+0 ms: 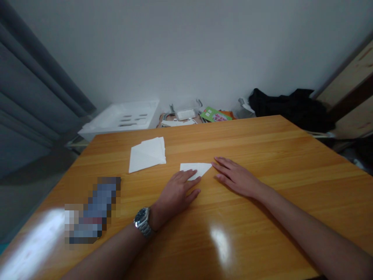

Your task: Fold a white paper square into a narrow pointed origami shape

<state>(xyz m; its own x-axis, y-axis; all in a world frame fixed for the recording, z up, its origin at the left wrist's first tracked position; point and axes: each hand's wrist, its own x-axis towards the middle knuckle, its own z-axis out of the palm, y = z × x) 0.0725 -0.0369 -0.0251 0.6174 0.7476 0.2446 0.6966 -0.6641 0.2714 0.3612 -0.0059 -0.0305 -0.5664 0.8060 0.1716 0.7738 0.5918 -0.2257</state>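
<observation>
While left hand (176, 192) touches one paper (201, 167), right hand (240, 179) beside, one watch (142, 218)

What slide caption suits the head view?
Left hand on a pointed white paper piece, right hand at its tip.

Left hand (175, 191) palm-down, fingers on the folded white paper (201, 168). Right hand (239, 179) flat on the wooden table (262, 146), index fingertip at the paper's pointed right end; contact unclear. Watch (142, 218) on my left wrist. White sheets (147, 155) overlap farther left; blurred-out dark object (100, 204) nearer me. Black cloth (287, 107) beyond far right corner.
</observation>
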